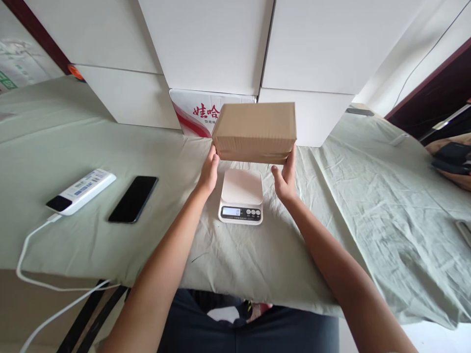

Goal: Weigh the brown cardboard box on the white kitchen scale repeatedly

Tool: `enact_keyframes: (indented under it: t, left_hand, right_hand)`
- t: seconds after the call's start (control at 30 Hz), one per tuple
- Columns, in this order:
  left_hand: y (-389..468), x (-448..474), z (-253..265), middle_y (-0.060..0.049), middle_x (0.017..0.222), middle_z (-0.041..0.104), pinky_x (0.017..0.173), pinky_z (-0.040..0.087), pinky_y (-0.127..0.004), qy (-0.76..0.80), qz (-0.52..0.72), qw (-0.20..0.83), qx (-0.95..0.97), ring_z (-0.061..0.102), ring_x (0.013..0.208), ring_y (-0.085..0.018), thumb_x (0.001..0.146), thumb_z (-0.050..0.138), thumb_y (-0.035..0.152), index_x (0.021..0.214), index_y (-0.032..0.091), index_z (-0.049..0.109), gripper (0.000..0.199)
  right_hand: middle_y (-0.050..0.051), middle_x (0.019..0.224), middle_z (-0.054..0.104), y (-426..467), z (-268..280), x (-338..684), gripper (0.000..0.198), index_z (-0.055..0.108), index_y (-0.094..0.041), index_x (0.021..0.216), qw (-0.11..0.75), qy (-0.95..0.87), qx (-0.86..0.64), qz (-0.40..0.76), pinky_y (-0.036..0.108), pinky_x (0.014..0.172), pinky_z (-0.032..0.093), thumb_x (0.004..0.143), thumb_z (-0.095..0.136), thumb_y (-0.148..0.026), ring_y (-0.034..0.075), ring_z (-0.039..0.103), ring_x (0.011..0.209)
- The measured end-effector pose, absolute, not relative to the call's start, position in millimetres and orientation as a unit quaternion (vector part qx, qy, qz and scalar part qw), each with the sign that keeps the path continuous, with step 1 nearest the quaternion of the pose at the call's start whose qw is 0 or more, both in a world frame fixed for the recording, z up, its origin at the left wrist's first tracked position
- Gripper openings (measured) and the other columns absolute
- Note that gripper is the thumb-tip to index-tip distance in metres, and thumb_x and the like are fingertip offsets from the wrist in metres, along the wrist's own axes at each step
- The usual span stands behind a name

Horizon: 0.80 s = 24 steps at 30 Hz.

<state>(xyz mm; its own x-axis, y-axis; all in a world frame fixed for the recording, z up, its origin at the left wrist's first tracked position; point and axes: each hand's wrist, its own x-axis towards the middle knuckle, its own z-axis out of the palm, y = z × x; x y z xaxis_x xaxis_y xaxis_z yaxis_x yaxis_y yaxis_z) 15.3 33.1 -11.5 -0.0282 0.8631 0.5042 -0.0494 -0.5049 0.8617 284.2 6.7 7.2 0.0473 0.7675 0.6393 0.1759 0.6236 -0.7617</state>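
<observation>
Between my two hands I hold up a brown cardboard box (254,132), tilted slightly, above and behind a white digital kitchen scale (242,189). My left hand (209,171) grips the box's left end, its fingers partly hidden behind the box. My right hand (286,177) supports the right end, with the thumb pointing up and the fingers along the side. The scale's platform carries nothing, and its lit display seems to read 0.
Left of the scale lie a black smartphone (133,199) and a white power bank (81,191) with a white cable. White panels (309,115) and a white carton with red lettering (196,113) stand behind. A green cloth (331,235) covers the table.
</observation>
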Motion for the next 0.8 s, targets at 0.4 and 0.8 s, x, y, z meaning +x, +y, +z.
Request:
enact_keyframes:
  t: [0.4,0.8]
  left_hand:
    - [-53,6,-35,-0.013,0.147,0.062,0.114,0.054,-0.048,0.387,0.700,0.206,0.565,0.063,0.140,-0.034,0.098,0.060,0.083,0.138,0.032,0.058,0.065]
    - [-46,4,-49,-0.011,0.133,0.062,0.097,0.057,-0.042,0.404,0.686,0.198,0.572,0.065,0.117,-0.027,0.093,0.065,0.083,0.124,0.029,0.059,0.062]
  right_hand:
    - [0.007,0.164,0.051,-90,-26,277,0.075,0.039,-0.052,0.161,0.635,-0.611,-0.362,0.305,0.065,0.126,0.053,0.096,0.075,-0.060,0.036,0.057,0.153]
    - [0.005,0.149,0.054,-88,-39,281,0.067,0.045,-0.049,0.147,0.638,-0.588,-0.378,0.323,0.061,0.120,0.053,0.090,0.078,-0.059,0.033,0.057,0.141]
